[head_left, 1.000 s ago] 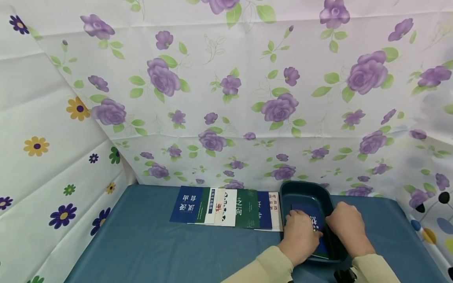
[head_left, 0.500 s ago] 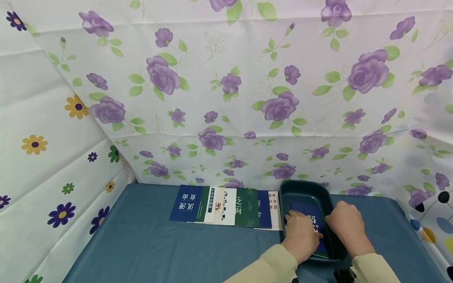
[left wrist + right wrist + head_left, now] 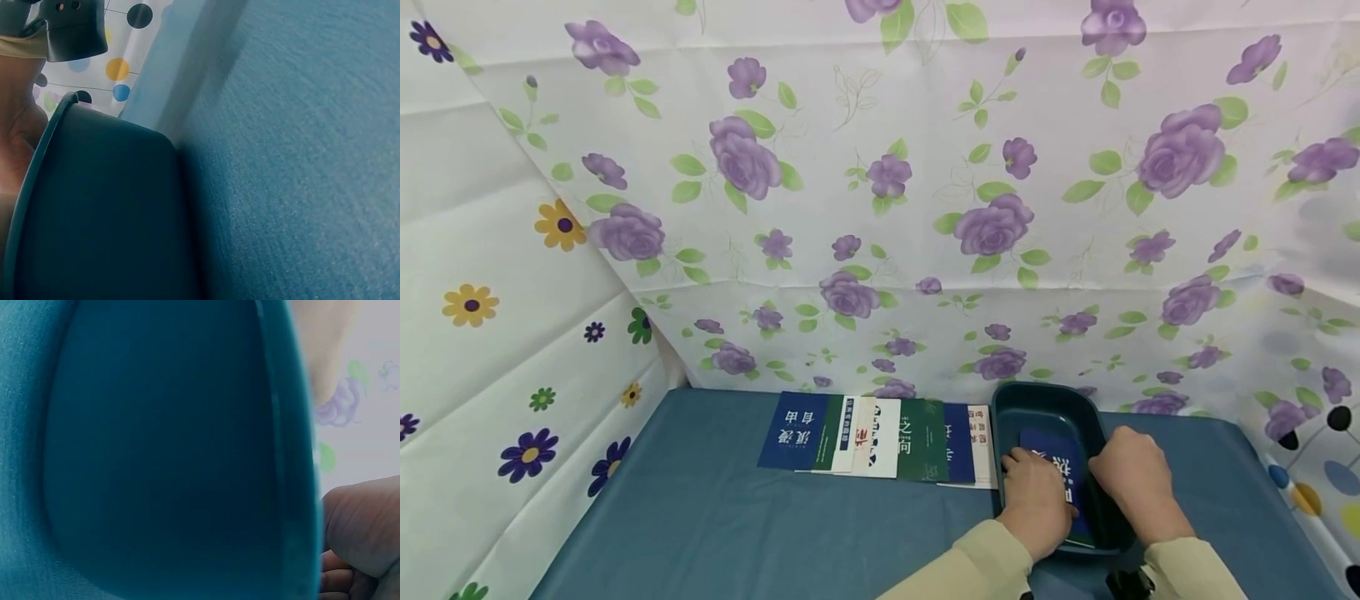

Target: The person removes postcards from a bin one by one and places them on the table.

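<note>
In the head view a dark teal plastic bin [image 3: 1051,402] stands on the table's right half. Inside it lies a blue booklet [image 3: 1060,458] with white lettering, a green edge showing at its near end. My left hand [image 3: 1036,504] reaches over the bin's left wall and holds the booklet, fingers at its left side and thumb toward the right. Its fingertips are partly hidden. My right hand [image 3: 1135,479], fingers curled, grips the bin's right rim. In the left wrist view the bin's outer wall [image 3: 106,206] fills the lower left. The right wrist view shows my right hand [image 3: 365,534] beyond the rim.
Left of the bin, several overlapping booklets [image 3: 880,437] in blue, green and white lie in a row along the table's back. A blue cloth covers the table [image 3: 737,533]. Behind it hangs a floral sheet [image 3: 850,208]; another flowered sheet [image 3: 467,367] hangs at the left.
My left thumb has drawn in slightly to the left, and more of the booklet's lettering shows. My right hand and the bin stay where they were.
</note>
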The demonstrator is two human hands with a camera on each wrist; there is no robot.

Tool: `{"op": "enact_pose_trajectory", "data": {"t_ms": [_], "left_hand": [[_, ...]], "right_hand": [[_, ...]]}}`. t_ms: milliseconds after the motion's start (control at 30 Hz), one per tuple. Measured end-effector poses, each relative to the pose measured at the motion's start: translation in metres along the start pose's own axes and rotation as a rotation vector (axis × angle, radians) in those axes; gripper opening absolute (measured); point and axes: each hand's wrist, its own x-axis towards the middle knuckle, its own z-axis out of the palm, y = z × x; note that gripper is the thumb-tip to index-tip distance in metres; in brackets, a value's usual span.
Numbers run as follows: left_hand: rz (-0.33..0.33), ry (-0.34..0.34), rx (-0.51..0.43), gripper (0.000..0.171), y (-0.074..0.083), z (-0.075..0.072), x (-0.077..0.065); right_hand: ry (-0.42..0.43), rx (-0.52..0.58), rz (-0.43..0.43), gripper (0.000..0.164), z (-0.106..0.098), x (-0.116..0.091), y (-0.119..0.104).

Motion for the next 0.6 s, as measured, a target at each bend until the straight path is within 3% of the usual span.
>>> {"op": "enact_pose_trajectory", "data": {"t_ms": [433, 600], "left_hand": [[0.006, 0.071, 0.007, 0.1, -0.0021, 0.0012, -0.0003], [-0.005, 0.097, -0.034, 0.095, -0.002, -0.0001, 0.0]], "right_hand": [[-0.006, 0.005, 0.003, 0.02, -0.0015, 0.0013, 0.0], [-0.004, 0.012, 0.005, 0.021, -0.0011, 0.0007, 0.0007]]}}
